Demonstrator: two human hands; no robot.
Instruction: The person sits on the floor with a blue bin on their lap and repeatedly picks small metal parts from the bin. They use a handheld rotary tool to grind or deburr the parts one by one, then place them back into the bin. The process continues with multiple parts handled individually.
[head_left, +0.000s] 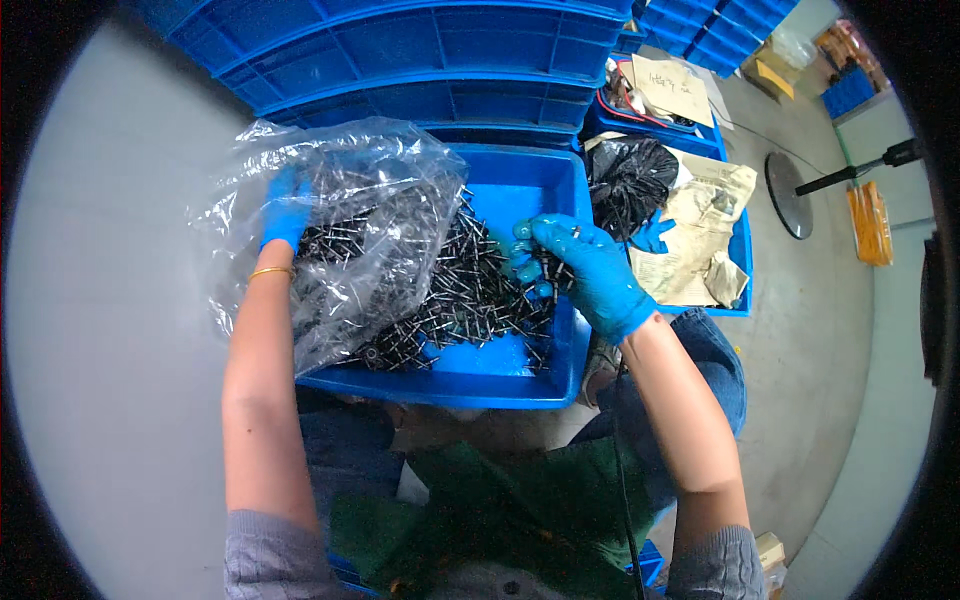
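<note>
A blue plastic bin (520, 392) holds a heap of thin dark metal pins (478, 285), some with shiny shafts. A clear plastic bag (385, 210) lies over the bin's left side, with more pins showing through it. My left hand (285, 208), in a blue glove, is at the bag's left part. Plastic glare and blur hide its fingers, so their grip is unclear. Over the bin's right side, my right hand (590, 270) wears a wet-looking blue glove. Its fingers curl around a small bunch of the dark pins.
Stacked blue crates (430, 50) rise behind the bin. To the right, another blue crate (738, 300) bears brown paper (700, 240) and a black plastic bag (632, 180). A round-based stand (790, 200) is farther right. A black cable (622, 450) hangs beside my right forearm.
</note>
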